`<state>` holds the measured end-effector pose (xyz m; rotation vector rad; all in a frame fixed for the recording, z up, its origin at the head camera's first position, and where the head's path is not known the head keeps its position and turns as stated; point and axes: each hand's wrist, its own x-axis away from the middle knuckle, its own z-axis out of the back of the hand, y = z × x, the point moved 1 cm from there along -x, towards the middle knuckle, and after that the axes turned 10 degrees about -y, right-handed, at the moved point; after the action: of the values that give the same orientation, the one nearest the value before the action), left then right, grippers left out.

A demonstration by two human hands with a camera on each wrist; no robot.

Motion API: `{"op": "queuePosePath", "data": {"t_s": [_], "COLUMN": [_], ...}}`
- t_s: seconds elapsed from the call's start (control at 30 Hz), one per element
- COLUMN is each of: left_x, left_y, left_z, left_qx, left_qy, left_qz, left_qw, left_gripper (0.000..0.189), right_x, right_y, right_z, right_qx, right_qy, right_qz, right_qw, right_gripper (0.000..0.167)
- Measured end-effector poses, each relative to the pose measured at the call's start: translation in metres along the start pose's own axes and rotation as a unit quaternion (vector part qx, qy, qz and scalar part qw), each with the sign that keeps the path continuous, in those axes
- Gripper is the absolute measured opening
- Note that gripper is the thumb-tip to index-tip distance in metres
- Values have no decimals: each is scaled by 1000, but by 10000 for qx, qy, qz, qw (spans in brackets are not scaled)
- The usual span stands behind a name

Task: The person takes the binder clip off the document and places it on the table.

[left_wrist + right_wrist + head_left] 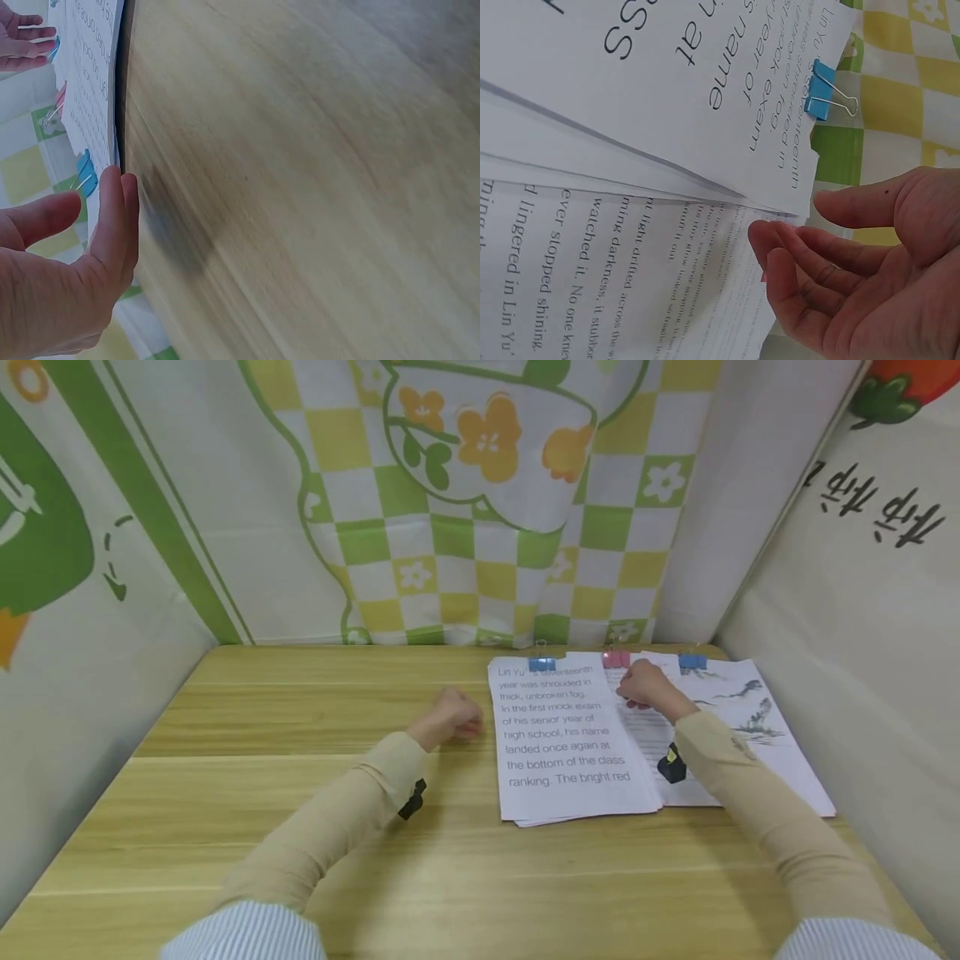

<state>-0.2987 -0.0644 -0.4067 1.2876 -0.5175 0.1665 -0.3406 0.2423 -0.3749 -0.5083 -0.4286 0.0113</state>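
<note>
A stack of white paper with large print (566, 739) lies on the table, a blue binder clip (542, 664) on its top edge. Just left of its side edge is my left hand (454, 717), thumb apart from the fingers and holding nothing; in the left wrist view its fingertips overlap the stack's corner. A second stack with smaller print (630, 255) lies partly under the first, with a pink binder clip (616, 660) at its top. Over its upper part hovers my right hand (651, 685), fingers loosely bent, thumb apart, nothing held.
To the right lies a stack with an ink landscape (780, 760), topped by another blue binder clip (692, 661). The wooden table (262, 777) meets a checked green and yellow curtain (495, 577) at the back. White printed sheets hang at both sides.
</note>
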Motion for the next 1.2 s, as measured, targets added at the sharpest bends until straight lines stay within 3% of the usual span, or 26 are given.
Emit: {"op": "queuePosePath", "data": {"t_s": [0.27, 0.47, 0.7, 0.93, 1.2], "left_x": [-8, -9, -11, -15, -23], "left_y": [2, 3, 0, -5, -12], "left_z": [-5, -8, -13, -14, -10], "left_qx": [657, 708, 766, 762, 765], "left_qy": [73, -129, -177, -222, -94], "left_qz": [143, 177, 193, 292, 328], "left_qw": [9977, 9973, 9967, 9964, 9965], "left_gripper": [33, 28, 29, 31, 27], "right_x": [-13, -21, -25, -25, -15], "right_y": [1, 5, 12, 16, 22], "right_z": [-8, -12, -17, -25, -38], "right_qx": [-264, -559, -683, -1343, -1975], "right_qy": [75, 97, -29, -188, -288], "right_qz": [-180, -337, -345, -378, -580], "right_qw": [9995, 9978, 9971, 9900, 9782], "right_gripper": [24, 29, 17, 37, 39]}}
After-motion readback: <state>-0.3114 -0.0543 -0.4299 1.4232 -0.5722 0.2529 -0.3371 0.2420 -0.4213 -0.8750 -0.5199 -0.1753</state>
